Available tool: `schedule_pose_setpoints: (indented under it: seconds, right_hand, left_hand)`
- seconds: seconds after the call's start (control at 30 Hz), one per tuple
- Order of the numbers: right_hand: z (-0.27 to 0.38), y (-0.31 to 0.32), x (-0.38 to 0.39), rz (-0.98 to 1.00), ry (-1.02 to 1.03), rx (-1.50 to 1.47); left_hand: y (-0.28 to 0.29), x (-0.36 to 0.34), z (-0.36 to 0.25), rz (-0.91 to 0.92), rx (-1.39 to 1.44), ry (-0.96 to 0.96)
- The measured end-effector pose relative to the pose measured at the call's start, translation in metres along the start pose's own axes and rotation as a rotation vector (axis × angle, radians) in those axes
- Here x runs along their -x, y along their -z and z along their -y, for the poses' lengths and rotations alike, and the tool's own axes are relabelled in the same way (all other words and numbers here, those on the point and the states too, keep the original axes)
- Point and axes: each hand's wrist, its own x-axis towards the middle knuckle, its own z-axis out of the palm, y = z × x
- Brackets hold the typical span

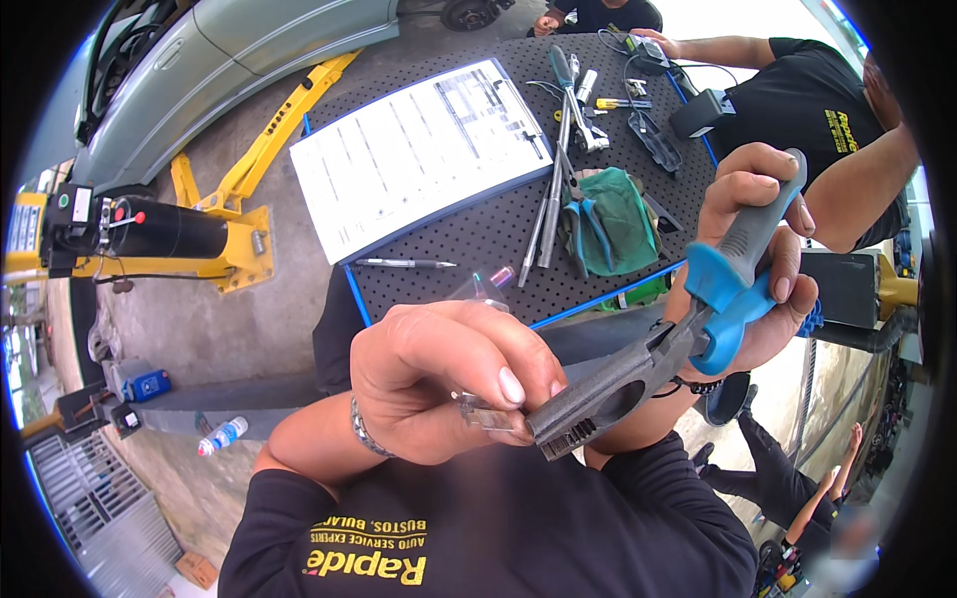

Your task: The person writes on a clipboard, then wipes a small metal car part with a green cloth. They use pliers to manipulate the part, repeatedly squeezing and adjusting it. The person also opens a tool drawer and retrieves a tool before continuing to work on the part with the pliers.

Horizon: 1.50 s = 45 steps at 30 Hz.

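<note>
My left hand point(429, 374) pinches a small clear piece with thin metal parts point(486, 415) between thumb and fingers; its exact kind cannot be made out. My right hand point(766, 334) is closed around the blue and grey handles of a pair of combination pliers point(653, 365). The handles stand spread apart. The dark toothed jaws point down and left, their tip right beside my left fingertips and the small piece. Whether the jaws touch that piece is hard to tell.
Beyond my hands stands a perforated black table point(498, 289) bearing printed sheets point(419, 149), a pen point(407, 263), a green cloth point(616, 224), blue-handled pliers point(588, 234) and a long ratchet point(561, 120). A co-worker point(797, 130) is at the right. Left are a yellow lift arm point(284, 120) and a car point(199, 60).
</note>
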Motion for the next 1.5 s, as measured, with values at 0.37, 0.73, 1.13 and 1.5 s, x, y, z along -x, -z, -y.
schedule_pose_setpoints:
  seconds: [0.37, 0.73, 1.13, 1.5]
  right_hand:
    - [-0.008, -0.01, 0.001, -0.068, 0.078, 0.051]
    - [0.006, -0.001, -0.001, 0.027, 0.058, 0.145]
    - [0.029, 0.013, -0.003, 0.05, 0.113, 0.277]
    - [-0.026, -0.007, 0.052, 0.311, 0.218, 0.857]
  left_hand:
    - [0.003, -0.002, -0.001, 0.074, -0.117, 0.001]
    - [0.012, -0.001, 0.005, 0.046, 0.021, -0.071]
    - [0.013, 0.012, -0.009, -0.015, -0.26, 0.072]
    - [0.018, 0.023, 0.027, -0.587, 0.167, 0.314]
